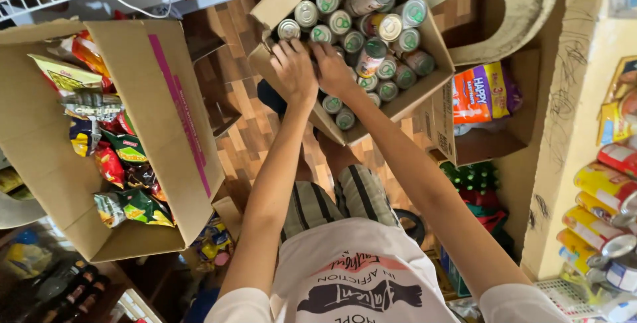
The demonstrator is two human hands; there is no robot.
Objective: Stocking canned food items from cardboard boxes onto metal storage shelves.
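Both arms stretched down into the open brown cardboard box (424,87) that's packed with small round metal tins with green-and-white tops (371,48), sitting on the wood parquet floor (245,104) in front of my knees. My left hand (294,69) and right hand (332,67) are side by side, knuckles up, fingers curled down among the tins at the near-left part of the box; can't tell from here if either one actually has a tin gripped. Most tins stand upright, a few up top lie on their sides. To my left is a bigger cardboard box with a pink stripe (179,111), full of colourful snack bags (119,164). An orange and purple plastic pack (481,91) sits just right of the tin box.
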